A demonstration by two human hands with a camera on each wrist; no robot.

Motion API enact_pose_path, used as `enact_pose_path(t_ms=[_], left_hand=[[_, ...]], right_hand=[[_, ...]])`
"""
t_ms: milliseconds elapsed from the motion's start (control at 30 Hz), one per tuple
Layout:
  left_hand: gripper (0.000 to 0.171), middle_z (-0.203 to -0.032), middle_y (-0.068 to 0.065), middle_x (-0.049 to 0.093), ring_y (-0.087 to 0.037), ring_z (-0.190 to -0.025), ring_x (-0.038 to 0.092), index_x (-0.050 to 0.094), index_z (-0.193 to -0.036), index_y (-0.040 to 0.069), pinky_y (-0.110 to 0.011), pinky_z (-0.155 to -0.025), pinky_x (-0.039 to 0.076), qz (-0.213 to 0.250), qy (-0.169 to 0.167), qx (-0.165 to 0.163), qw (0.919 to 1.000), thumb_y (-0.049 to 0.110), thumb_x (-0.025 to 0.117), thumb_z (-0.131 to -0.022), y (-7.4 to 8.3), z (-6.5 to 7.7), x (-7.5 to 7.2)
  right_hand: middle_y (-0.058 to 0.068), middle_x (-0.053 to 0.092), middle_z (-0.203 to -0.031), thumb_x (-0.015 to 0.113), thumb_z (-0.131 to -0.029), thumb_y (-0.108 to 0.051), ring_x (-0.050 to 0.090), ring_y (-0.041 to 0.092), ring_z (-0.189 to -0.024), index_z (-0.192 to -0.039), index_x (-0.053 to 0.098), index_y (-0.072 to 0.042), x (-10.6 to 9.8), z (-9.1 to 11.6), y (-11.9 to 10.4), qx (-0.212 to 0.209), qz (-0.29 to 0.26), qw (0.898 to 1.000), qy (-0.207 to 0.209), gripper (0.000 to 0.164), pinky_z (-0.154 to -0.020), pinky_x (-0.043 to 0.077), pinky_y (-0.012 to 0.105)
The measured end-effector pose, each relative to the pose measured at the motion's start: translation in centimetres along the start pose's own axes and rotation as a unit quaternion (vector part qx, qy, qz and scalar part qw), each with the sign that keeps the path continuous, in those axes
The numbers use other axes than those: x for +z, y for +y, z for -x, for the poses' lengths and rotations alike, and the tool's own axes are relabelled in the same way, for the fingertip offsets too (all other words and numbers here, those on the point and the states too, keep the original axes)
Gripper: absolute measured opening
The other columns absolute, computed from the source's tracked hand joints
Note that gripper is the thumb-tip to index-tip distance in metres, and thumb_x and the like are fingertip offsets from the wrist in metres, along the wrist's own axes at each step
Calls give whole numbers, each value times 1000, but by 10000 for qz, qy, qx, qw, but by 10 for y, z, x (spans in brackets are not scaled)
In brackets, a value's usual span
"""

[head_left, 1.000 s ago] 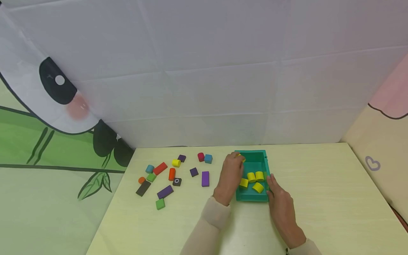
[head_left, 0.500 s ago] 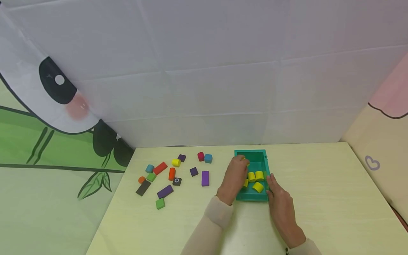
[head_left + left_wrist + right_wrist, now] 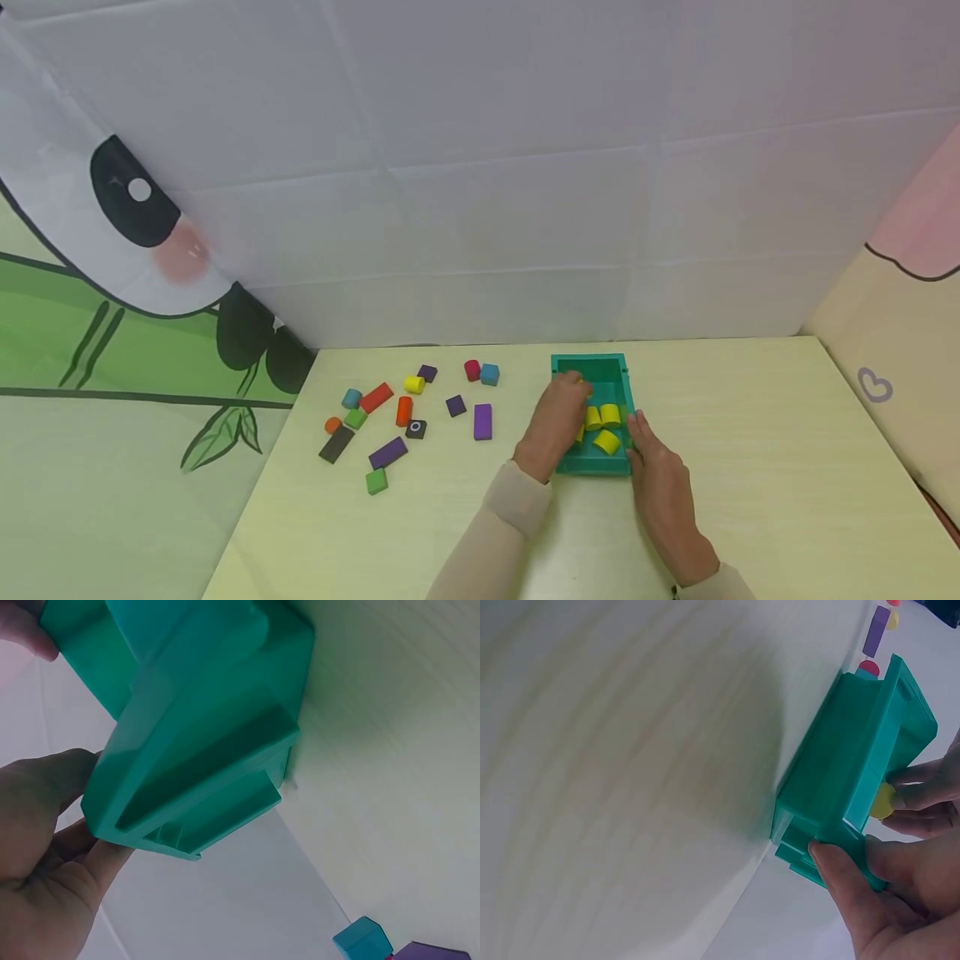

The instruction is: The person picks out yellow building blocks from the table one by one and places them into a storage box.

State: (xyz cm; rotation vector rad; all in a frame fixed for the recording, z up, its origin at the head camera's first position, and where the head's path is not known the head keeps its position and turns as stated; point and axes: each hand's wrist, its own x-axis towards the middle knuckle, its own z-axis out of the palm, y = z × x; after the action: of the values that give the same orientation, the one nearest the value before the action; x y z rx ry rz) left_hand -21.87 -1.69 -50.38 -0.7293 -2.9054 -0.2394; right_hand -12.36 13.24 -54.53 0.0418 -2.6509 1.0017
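A green plastic bin (image 3: 602, 464) stands toward the back of the table, with several yellow cylinder blocks (image 3: 607, 442) in it. My left hand (image 3: 551, 423) reaches over the bin's left side and holds a yellow block (image 3: 883, 801) between its fingers, seen best in the right wrist view. At the opposite side, my right hand (image 3: 663, 492) pinches the bin's right wall, fingers and thumb (image 3: 845, 879) either side of the rim. The left wrist view has the bin's outside (image 3: 217, 742) covering what the left fingers hold.
Left of the bin lie scattered blocks: a purple block (image 3: 483, 422), a blue cube (image 3: 490, 374), a red cylinder (image 3: 472, 370), a yellow cylinder (image 3: 414, 384), a dark bar (image 3: 337, 443) and several others. A pale sheet (image 3: 480, 208) rises behind the table's back edge.
My left hand has moved right and slightly toward me, deeper into the bin with the yellow block. The right hand and the bin have stayed in place.
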Motion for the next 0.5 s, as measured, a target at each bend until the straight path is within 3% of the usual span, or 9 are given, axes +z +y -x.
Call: enact_pose_path(t_ms=[167, 500], left_hand=[[18, -115, -3, 74, -17, -105, 67, 81, -112, 11, -22, -99, 56, -166, -217, 139, 9995, 3, 73, -99, -1, -1, 5], [22, -118, -2, 73, -16, -106, 66, 79, -119, 11, -22, -99, 55, -59, -503, 176, 9986, 2, 69, -101, 0, -2, 7]], right_hand=[[23, 54, -149, 74, -89, 13, 64, 48, -120, -144, 55, 8, 1, 1, 0, -42, -12, 10000, 61, 59, -88, 59, 59], [24, 54, -148, 73, -90, 13, 63, 49, -121, -146, 54, 8, 1, 0, 1, -27, -44, 10000, 21, 60, -89, 59, 59]])
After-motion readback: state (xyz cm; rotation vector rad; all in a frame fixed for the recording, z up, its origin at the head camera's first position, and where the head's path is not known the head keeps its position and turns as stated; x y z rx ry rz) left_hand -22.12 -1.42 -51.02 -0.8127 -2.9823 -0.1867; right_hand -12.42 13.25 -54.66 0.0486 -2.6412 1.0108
